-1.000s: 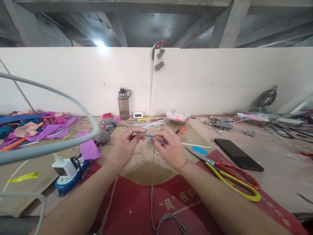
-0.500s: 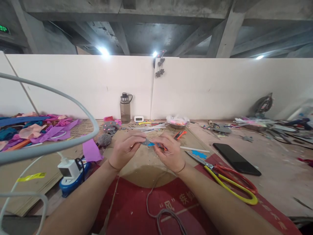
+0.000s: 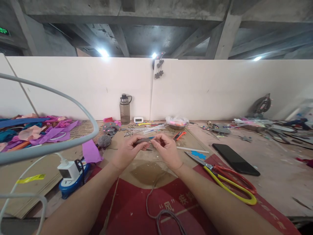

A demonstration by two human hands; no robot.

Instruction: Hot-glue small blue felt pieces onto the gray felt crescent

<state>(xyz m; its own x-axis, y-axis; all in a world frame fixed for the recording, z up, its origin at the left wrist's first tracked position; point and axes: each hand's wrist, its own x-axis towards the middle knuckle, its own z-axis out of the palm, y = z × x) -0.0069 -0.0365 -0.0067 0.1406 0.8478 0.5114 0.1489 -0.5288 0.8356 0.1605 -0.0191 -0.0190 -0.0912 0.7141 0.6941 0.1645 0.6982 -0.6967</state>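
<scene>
My left hand and my right hand meet over the middle of the work surface, fingers closed. Between their fingertips they pinch a small flat grey piece with a bit of blue along its top edge; it looks like felt, mostly covered by the fingers. Just behind my right hand lies an orange and black utility knife. To its right are a blue jagged-edged cutout and large scissors with red and yellow handles. Grey cord lies coiled on red printed sheet in front of me.
A black phone lies right of the scissors. Grey yarn, a bottle and a bowl stand behind. Coloured fabric scraps pile at left, near a blue power strip. A thick grey cable loops across the left.
The grey piece has been turned in my fingers, so less of its blue shows. My fingertips have shifted their grip on it, both thumbs now in front.
</scene>
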